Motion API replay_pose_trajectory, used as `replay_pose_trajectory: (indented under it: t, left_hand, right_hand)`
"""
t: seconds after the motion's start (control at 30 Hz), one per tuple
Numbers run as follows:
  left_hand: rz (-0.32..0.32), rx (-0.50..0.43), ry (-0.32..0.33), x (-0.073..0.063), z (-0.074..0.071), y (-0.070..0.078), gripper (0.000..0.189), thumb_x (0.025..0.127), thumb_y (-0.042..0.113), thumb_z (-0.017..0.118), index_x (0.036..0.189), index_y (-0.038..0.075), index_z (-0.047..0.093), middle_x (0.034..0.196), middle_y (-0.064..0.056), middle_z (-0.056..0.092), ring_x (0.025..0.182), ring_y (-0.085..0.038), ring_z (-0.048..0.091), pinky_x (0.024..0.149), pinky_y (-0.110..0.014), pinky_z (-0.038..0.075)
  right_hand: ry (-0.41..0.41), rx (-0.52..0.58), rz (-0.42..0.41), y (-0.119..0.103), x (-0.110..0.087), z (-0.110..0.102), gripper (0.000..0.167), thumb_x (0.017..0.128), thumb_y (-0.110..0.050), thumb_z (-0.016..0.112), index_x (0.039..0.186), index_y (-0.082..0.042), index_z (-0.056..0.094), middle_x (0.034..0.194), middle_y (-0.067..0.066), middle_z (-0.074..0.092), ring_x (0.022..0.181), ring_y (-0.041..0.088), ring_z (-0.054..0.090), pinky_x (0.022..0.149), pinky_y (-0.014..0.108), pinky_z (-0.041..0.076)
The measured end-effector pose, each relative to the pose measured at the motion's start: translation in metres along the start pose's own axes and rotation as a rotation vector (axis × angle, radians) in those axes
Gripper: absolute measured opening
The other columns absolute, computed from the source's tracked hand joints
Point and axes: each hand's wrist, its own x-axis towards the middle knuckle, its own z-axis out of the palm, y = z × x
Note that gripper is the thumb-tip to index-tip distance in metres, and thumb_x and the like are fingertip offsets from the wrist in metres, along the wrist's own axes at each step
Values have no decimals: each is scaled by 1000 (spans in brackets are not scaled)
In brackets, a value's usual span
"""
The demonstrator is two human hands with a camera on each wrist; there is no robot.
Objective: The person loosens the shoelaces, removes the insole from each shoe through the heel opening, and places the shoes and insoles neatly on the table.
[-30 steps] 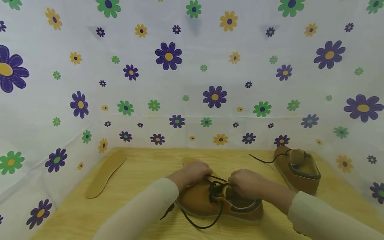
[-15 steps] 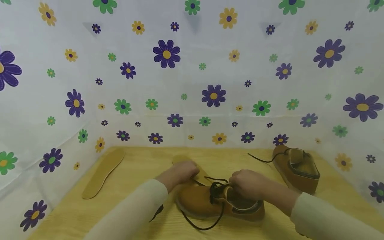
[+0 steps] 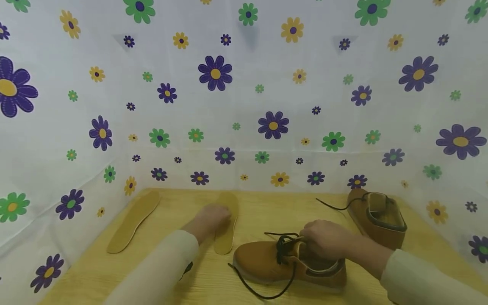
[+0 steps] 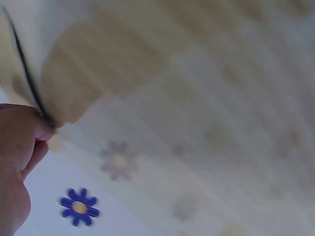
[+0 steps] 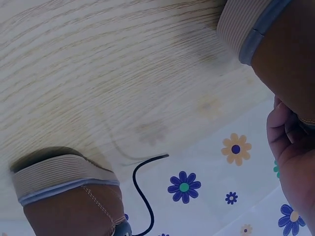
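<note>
A brown leather shoe (image 3: 259, 258) with dark laces stands on the table, toe to the left. My right hand (image 3: 325, 239) grips the shoe's tongue (image 3: 295, 240) at the opening; in the right wrist view its fingers are curled against the shoe. My left hand (image 3: 211, 218) is left of the shoe, above a tan insole (image 3: 225, 243), and partly covers it. In the left wrist view thumb and finger pinch a dark shoelace (image 4: 29, 78). One lace end trails behind the shoe, while another lies looped in front of it.
A second insole (image 3: 133, 222) lies at the left of the wooden table (image 3: 167, 258). At the right back stands the matching brown shoe (image 3: 383, 228), its lace (image 3: 331, 206) trailing left. A white flowered cloth (image 3: 244, 101) encloses the back and sides.
My left hand has moved left, away from the shoe's lacing, uncovering more of the insole beneath it. My right hand keeps its grip on the tongue, and the shoe sits slightly further right.
</note>
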Motion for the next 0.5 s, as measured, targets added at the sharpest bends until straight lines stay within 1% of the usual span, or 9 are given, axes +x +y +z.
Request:
replay_pose_trajectory:
  t: [0.07, 0.13, 0.17, 0.2, 0.27, 0.33, 0.4, 0.43, 0.5]
  left_hand:
    - [-36, 34, 39, 2, -1, -7, 13, 88, 13, 69, 76, 14, 65, 75, 0, 63, 67, -17, 55, 63, -31, 50]
    - [-72, 53, 61, 7, -6, -7, 9, 89, 15, 69, 80, 13, 67, 79, -2, 66, 75, -21, 59, 68, -35, 50]
    - [-117, 45, 9, 10, -14, -1, 10, 90, 18, 67, 83, 11, 67, 83, -4, 67, 81, -24, 61, 74, -39, 51]
    - [-152, 34, -28, 13, -20, 4, 16, 92, 22, 64, 81, 11, 67, 83, -5, 67, 83, -25, 61, 75, -40, 51]
    - [-222, -33, -95, 19, -30, 17, 28, 93, 29, 58, 74, 10, 63, 79, -5, 65, 79, -24, 59, 73, -42, 51]
    - [-285, -91, -171, 22, -38, 31, 39, 94, 37, 54, 66, 10, 58, 73, -4, 61, 70, -21, 56, 68, -42, 52]
    - [-316, -107, -236, 24, -38, 42, 45, 96, 41, 50, 62, 11, 55, 69, -3, 58, 64, -19, 51, 64, -42, 53]
    - [-323, -112, -263, 23, -38, 47, 45, 97, 40, 50, 63, 11, 55, 69, -2, 58, 63, -18, 50, 63, -41, 54]
    - [-301, -69, -324, 20, -34, 56, 43, 100, 38, 48, 69, 11, 58, 72, -1, 58, 64, -16, 49, 63, -40, 55]
  right_hand:
    - [10, -5, 6, 4, 1, -3, 25, 82, 4, 62, 71, -17, 52, 67, -11, 45, 61, 1, 38, 57, 20, 41]
    - [9, 1, 11, 6, 2, -4, 26, 82, 5, 62, 70, -16, 52, 67, -11, 46, 62, 1, 38, 57, 21, 41]
    - [6, 9, 10, 7, 2, -3, 26, 82, 5, 62, 70, -16, 53, 68, -11, 46, 62, 1, 39, 57, 20, 42]
    - [3, 13, 7, 7, 2, -3, 26, 82, 5, 61, 70, -16, 53, 67, -12, 46, 61, 1, 38, 57, 20, 41]
    - [11, 9, -6, 7, 1, -3, 26, 82, 4, 61, 70, -17, 53, 67, -12, 46, 61, 0, 39, 57, 20, 42]
    - [32, -10, -11, 6, 2, -2, 26, 82, 4, 61, 69, -17, 52, 67, -12, 46, 61, 0, 38, 56, 20, 41]
    - [54, -26, -9, 6, 2, -2, 26, 82, 3, 62, 69, -17, 52, 67, -11, 46, 61, 1, 39, 56, 20, 41]
    - [58, -27, -7, 5, 2, -1, 26, 83, 3, 62, 69, -17, 52, 67, -11, 46, 61, 1, 38, 56, 21, 41]
    - [43, -9, 11, 5, 1, 0, 26, 84, 3, 60, 69, -17, 53, 66, -11, 46, 60, 1, 38, 55, 20, 40]
